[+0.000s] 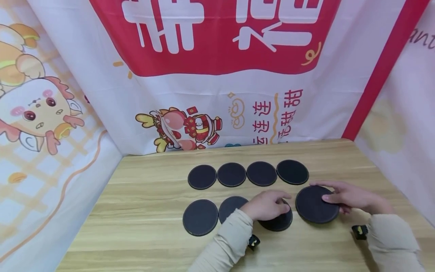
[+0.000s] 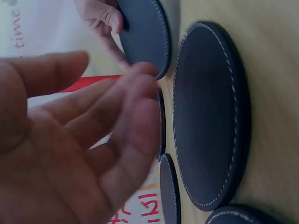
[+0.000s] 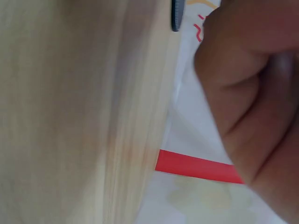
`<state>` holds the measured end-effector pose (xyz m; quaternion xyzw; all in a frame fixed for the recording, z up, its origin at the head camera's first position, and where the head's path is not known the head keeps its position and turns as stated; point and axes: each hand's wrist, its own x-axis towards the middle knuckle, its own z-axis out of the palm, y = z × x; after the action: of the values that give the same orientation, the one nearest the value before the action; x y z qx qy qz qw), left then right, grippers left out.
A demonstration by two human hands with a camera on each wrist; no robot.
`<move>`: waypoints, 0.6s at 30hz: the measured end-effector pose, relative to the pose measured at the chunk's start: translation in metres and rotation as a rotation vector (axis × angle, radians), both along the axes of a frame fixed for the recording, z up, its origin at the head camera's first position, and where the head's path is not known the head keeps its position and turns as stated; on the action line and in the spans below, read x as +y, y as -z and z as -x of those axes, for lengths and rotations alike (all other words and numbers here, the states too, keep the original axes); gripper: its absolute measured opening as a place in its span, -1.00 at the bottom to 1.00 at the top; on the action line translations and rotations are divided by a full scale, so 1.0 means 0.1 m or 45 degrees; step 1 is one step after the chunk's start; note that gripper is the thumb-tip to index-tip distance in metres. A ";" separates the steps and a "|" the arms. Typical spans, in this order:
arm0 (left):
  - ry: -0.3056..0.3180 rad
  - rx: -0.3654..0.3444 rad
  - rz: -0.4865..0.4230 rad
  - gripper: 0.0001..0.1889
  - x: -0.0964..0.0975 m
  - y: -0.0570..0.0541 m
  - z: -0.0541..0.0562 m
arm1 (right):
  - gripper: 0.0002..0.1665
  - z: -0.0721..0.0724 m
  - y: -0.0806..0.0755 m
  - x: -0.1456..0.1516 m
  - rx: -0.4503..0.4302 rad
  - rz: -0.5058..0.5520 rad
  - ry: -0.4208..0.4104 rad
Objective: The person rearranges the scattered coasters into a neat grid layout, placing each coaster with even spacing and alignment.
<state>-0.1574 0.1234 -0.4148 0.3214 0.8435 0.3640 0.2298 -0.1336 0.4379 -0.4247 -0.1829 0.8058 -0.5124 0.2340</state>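
My right hand [image 1: 355, 196] grips a round black coaster [image 1: 312, 207] at the right end of the front row, thumb on its top face and fingers around the edge. In the left wrist view that coaster [image 2: 145, 32] stands tilted up from the wood. My left hand [image 1: 266, 206] hovers over another coaster [image 1: 280, 223] in the front row and partly covers it in the head view. From the left wrist, this coaster [image 2: 205, 116] lies flat, with pale stitching round its rim, apart from the loosely bent left fingers [image 2: 140, 116], which hold nothing.
Several more coasters form a back row [image 1: 232, 174] along the wooden table [image 1: 136, 211]. At the front left lie a coaster [image 1: 200, 218] and its neighbour [image 1: 231, 207], partly behind the left wrist. A printed cloth [image 1: 204, 90] hangs behind the table's far edge.
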 end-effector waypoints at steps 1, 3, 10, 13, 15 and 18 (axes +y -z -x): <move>0.023 0.059 0.077 -0.61 0.00 0.00 0.00 | -0.38 0.01 0.01 -0.01 -0.007 -0.010 -0.001; 0.089 0.175 0.213 -0.62 0.02 0.01 0.00 | -0.39 0.03 0.03 -0.04 -0.042 -0.036 0.019; 0.180 0.301 0.314 -0.62 0.04 0.04 -0.02 | -0.36 0.04 0.01 -0.18 -0.124 -0.143 0.093; 0.174 0.328 0.327 -0.63 0.03 0.04 -0.03 | -0.32 0.02 -0.01 -0.26 -0.102 -0.277 0.174; 0.169 0.337 0.334 -0.63 0.03 0.04 -0.05 | -0.42 -0.01 -0.03 -0.31 -0.097 -0.396 0.250; 0.170 0.360 0.353 -0.63 0.02 0.04 -0.07 | -0.58 -0.05 -0.05 -0.40 -0.114 -0.542 0.336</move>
<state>-0.1503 0.1258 -0.4190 0.3896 0.8862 0.1798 0.1747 -0.1291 0.3978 -0.4193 0.0002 0.9012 -0.3650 0.2337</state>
